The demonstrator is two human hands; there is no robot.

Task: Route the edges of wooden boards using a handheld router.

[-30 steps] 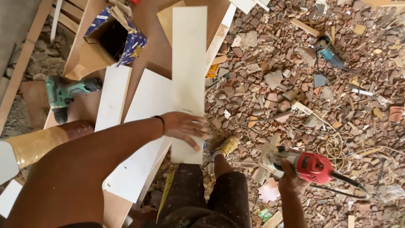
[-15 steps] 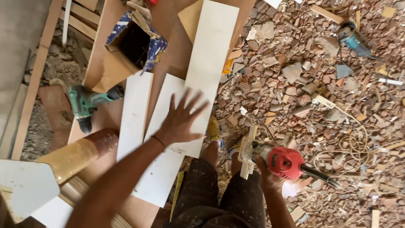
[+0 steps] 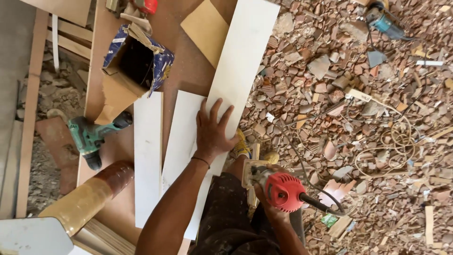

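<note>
Left hand [image 3: 213,133] lies flat, fingers [image 3: 218,112] splayed on the white board [image 3: 240,61]; right hand [image 3: 270,208] wraps the red router [image 3: 282,191].

Sunlit floor of broken brick rubble [image 3: 330,94] beside brown plywood sheet [image 3: 184,71]

Strong daylight is flooding the scene, and the long white board [image 3: 240,71] under the left hand [image 3: 213,132] is glaring almost to blank white. Short, soft shadows are falling just beside the hand and under the open box [image 3: 137,61] up-left of it. Focus is holding sharp around the hand; the corners are stretching and softening slightly, most of all at the lower left.
</note>
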